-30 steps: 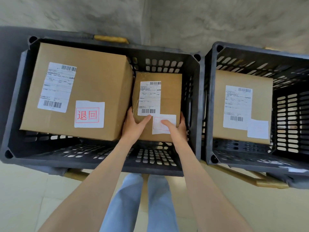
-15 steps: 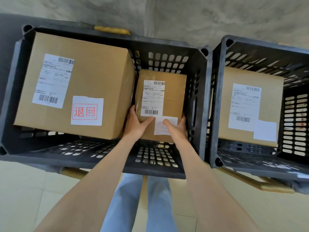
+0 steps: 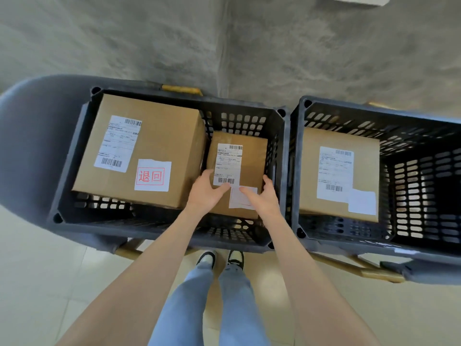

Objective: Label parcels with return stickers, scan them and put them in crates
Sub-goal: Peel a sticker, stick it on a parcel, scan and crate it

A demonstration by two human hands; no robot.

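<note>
Small box (image 3: 237, 171) has sunk deeper into left crate (image 3: 159, 236) since earlier frames. L hand (image 3: 205, 193) & R hand (image 3: 265, 198) grip its near corners, fingers curled round edges. Big box (image 3: 159, 136) at 9 o'clock, stickered. Right crate (image 3: 424, 248) holds one. Three crated; release left.

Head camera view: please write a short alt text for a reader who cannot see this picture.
Seen from above, a person's left hand and right hand hold a small cardboard parcel inside the left black crate, beside a larger parcel with a red-printed return sticker. The right crate holds one more labelled parcel.
</note>
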